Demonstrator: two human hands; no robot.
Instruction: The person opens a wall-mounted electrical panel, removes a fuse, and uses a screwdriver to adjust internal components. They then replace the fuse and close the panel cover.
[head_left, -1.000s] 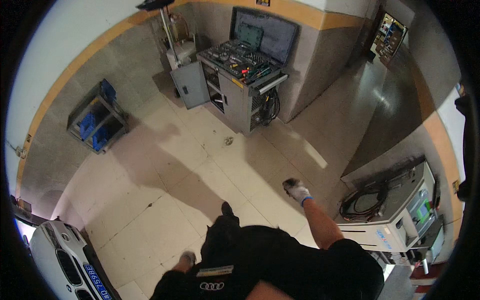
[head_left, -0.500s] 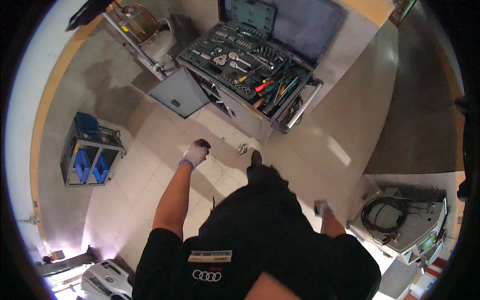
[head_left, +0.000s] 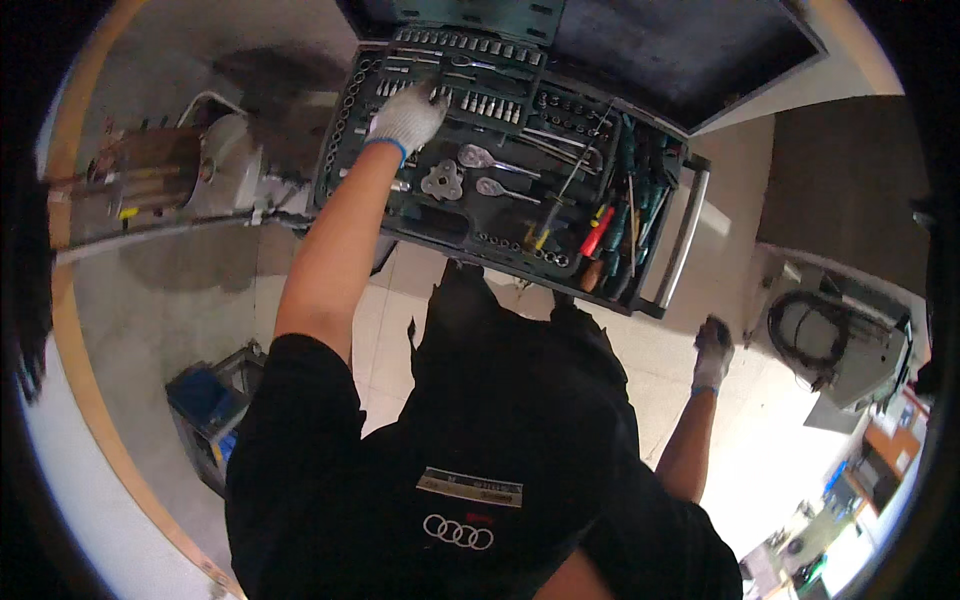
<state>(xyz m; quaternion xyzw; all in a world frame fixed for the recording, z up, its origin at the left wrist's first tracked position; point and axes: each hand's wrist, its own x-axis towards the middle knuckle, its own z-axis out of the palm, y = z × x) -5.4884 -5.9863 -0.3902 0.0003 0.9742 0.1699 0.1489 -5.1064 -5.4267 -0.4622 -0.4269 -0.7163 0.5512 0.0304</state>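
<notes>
I saw the left hand [head_left: 405, 117], in a white work glove, resting on the socket rows [head_left: 480, 102] near the far left corner of the open tool chest tray [head_left: 450, 225]; whether its grip was clenched on a socket I could not tell. Just beside it lay two ratchet handles [head_left: 485, 160] and a three-lobed metal piece [head_left: 442, 181]. Screwdrivers [head_left: 600, 230] with red and green handles crowded the tray's right edge, by the chest's bar handle [head_left: 683, 238]. The right hand [head_left: 712, 350], gloved too, hung well apart over the tiled floor [head_left: 660, 360], fingers loosely curled and empty. The raised lid [head_left: 640, 45] stood behind the tray.
</notes>
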